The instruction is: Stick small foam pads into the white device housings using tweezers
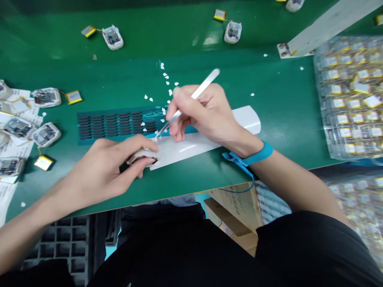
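Note:
In the head view my right hand (206, 111) is closed around a pair of metal tweezers (206, 83). Their tips point down and left, at the left end of a glossy white sheet (191, 147). My left hand (110, 167) pinches a small white device housing (143, 154) beside that end, and its fingers hide much of it. Just behind lies a blue sheet with rows of black strips (116, 125). Small white round stickers (167, 83) are scattered beyond the tweezers. Whether the tips hold anything is too small to tell.
Opened white housings with circuit boards (46, 134) and wired batteries (74, 97) lie at left, others (113, 38) at the back. A clear tray of battery units (353, 99) stands at right, near a metal post (326, 28). A blue wrist strap (259, 154) trails its cord over the table edge.

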`<action>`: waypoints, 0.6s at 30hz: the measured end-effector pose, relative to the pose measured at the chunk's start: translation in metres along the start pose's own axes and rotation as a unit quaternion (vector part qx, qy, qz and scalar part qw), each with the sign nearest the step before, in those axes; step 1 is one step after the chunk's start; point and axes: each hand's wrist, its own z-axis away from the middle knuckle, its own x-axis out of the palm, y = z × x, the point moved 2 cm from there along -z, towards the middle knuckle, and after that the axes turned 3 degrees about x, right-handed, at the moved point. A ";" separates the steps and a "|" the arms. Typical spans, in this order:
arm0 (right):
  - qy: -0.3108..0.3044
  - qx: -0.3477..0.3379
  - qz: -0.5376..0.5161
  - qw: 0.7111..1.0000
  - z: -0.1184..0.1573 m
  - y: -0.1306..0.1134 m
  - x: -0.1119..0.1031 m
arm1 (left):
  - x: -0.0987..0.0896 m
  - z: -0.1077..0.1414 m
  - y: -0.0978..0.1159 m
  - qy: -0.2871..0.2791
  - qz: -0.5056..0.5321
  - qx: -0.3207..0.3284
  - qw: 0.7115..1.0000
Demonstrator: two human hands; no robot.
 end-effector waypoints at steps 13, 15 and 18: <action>0.035 -0.070 0.019 0.997 0.022 -0.017 0.026 | 0.021 0.001 0.002 0.006 0.216 -0.050 0.975; 0.034 -0.066 0.008 0.997 0.022 -0.018 0.026 | 0.022 0.001 0.003 -0.001 0.222 -0.056 0.973; 0.026 -0.046 -0.001 0.999 0.022 -0.018 0.027 | 0.022 0.001 0.005 -0.010 0.235 -0.066 0.970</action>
